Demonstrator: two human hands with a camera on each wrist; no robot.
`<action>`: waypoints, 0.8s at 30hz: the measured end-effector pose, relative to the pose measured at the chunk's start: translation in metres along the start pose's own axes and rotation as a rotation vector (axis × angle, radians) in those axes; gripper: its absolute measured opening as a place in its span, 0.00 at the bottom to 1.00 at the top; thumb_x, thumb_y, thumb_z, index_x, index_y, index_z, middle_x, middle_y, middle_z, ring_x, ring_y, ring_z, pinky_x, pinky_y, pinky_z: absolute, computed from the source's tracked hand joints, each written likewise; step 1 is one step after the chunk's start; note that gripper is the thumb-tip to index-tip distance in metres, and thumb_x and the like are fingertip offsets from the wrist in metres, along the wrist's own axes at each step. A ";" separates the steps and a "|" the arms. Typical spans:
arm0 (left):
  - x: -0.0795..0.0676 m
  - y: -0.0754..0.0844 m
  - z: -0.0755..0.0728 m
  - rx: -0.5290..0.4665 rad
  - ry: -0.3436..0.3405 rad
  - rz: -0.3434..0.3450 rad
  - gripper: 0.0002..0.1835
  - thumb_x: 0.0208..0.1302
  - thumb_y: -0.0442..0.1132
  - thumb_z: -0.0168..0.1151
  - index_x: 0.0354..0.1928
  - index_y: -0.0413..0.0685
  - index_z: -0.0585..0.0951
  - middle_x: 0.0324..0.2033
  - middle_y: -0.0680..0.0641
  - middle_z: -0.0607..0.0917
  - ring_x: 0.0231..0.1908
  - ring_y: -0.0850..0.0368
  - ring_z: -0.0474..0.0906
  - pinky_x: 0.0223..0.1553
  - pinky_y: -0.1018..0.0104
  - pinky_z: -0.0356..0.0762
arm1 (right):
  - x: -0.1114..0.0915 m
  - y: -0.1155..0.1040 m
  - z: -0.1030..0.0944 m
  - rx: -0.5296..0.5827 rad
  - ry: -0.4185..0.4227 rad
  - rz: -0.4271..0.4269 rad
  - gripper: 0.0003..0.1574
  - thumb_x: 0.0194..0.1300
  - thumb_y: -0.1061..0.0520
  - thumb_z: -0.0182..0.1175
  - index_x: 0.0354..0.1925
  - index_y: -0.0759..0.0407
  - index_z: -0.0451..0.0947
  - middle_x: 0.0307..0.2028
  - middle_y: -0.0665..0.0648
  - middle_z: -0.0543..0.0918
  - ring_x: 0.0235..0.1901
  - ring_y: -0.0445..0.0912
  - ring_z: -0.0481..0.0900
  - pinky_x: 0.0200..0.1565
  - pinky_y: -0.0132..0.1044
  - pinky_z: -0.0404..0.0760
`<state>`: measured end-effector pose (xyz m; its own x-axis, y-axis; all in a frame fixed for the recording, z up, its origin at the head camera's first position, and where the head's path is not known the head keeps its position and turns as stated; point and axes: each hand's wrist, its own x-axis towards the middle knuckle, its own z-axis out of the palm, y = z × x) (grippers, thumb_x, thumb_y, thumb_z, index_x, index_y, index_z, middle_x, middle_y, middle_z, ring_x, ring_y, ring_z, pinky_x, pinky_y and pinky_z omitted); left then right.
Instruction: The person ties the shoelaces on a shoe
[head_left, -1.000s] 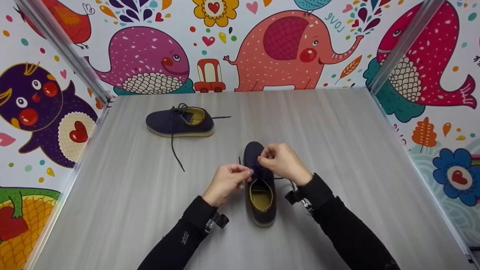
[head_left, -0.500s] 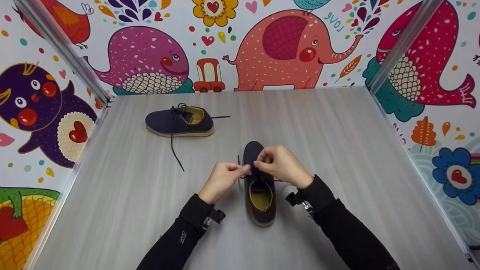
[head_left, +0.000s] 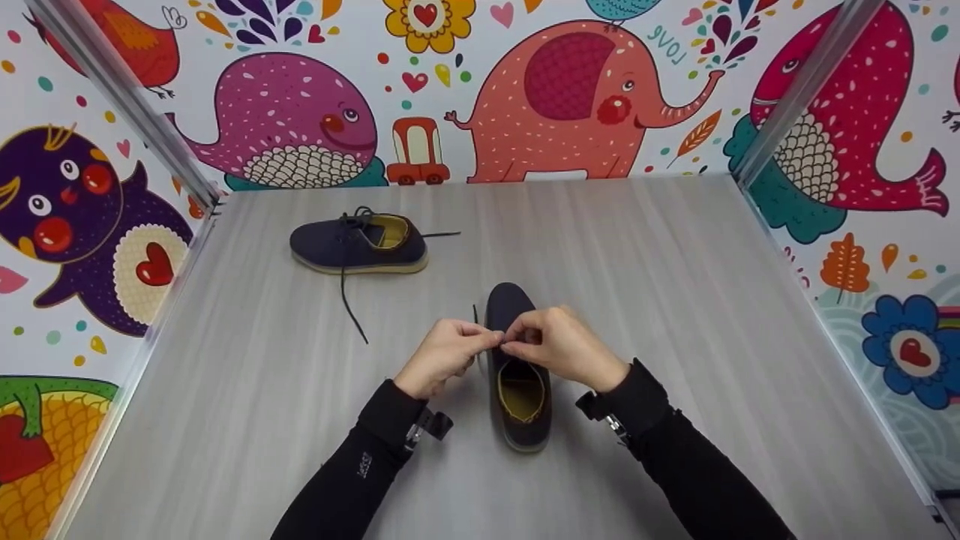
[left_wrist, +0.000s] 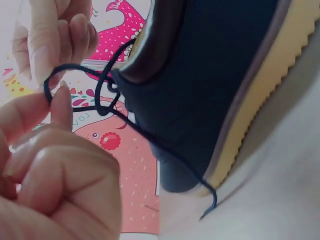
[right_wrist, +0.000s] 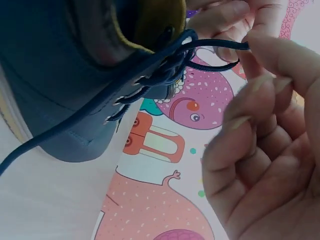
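A navy shoe [head_left: 510, 301] with a tan inside stands upright, toe pointing away, between my two hands. My left hand [head_left: 444, 354] pinches a dark shoelace [left_wrist: 75, 67] between thumb and index finger; in the left wrist view the lace bends into a loop at those fingertips. From the other side my right hand [head_left: 570, 351] pinches the lace above the shoe's tongue, its thumb and index tips meeting the left fingertips. In the right wrist view, two strands run from the knot at the eyelets to the hands. One loose lace end hangs down the shoe's left side.
A second navy shoe [head_left: 322, 244] lies at the back left, toe to the left, its laces trailing onto the grey wood-patterned tabletop [head_left: 637, 247]. Walls printed with cartoon animals enclose the back and sides, with metal posts [head_left: 810, 90] at the corners.
My right hand has come down and left toward the left hand, and their fingertips now meet over the laces. The left hand has shifted only slightly. Both shoes stay in place.
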<state>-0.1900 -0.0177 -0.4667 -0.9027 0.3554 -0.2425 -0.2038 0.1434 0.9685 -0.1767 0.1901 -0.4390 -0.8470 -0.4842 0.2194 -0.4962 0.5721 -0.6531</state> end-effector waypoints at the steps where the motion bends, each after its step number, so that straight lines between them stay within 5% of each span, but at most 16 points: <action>1: 0.000 0.000 0.000 0.026 0.016 0.025 0.11 0.63 0.45 0.70 0.34 0.43 0.89 0.17 0.57 0.75 0.18 0.65 0.65 0.21 0.72 0.60 | -0.001 0.001 0.001 -0.011 0.015 0.000 0.04 0.61 0.56 0.72 0.31 0.53 0.86 0.20 0.42 0.78 0.18 0.34 0.71 0.21 0.30 0.70; 5: 0.002 -0.002 0.003 0.105 0.060 0.098 0.11 0.61 0.43 0.72 0.34 0.41 0.89 0.31 0.53 0.87 0.34 0.60 0.75 0.37 0.65 0.69 | -0.008 0.007 0.006 -0.124 0.046 -0.008 0.05 0.58 0.57 0.74 0.30 0.54 0.86 0.20 0.44 0.79 0.18 0.34 0.71 0.21 0.30 0.71; 12: 0.005 -0.006 0.005 0.188 0.099 0.146 0.08 0.61 0.41 0.72 0.34 0.42 0.89 0.28 0.52 0.86 0.27 0.61 0.74 0.30 0.67 0.68 | -0.018 0.016 0.016 -0.252 0.036 -0.092 0.06 0.56 0.57 0.75 0.29 0.55 0.85 0.20 0.46 0.79 0.19 0.34 0.72 0.23 0.30 0.73; 17: 0.005 -0.006 0.004 0.290 0.125 0.207 0.08 0.61 0.41 0.71 0.34 0.42 0.89 0.25 0.53 0.86 0.23 0.63 0.73 0.26 0.69 0.69 | -0.020 0.016 0.013 -0.185 0.060 -0.123 0.03 0.60 0.59 0.72 0.31 0.57 0.86 0.25 0.48 0.82 0.22 0.36 0.75 0.25 0.31 0.75; 24: 0.006 -0.007 0.005 0.283 0.135 0.219 0.07 0.61 0.39 0.71 0.34 0.42 0.89 0.24 0.53 0.85 0.22 0.64 0.73 0.25 0.69 0.68 | -0.019 0.012 0.001 -0.031 0.084 -0.120 0.05 0.66 0.59 0.67 0.34 0.59 0.85 0.27 0.49 0.85 0.24 0.37 0.78 0.27 0.32 0.78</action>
<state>-0.1924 -0.0121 -0.4751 -0.9589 0.2838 -0.0031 0.0957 0.3338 0.9378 -0.1667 0.2051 -0.4519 -0.7937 -0.4938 0.3553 -0.5993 0.5343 -0.5961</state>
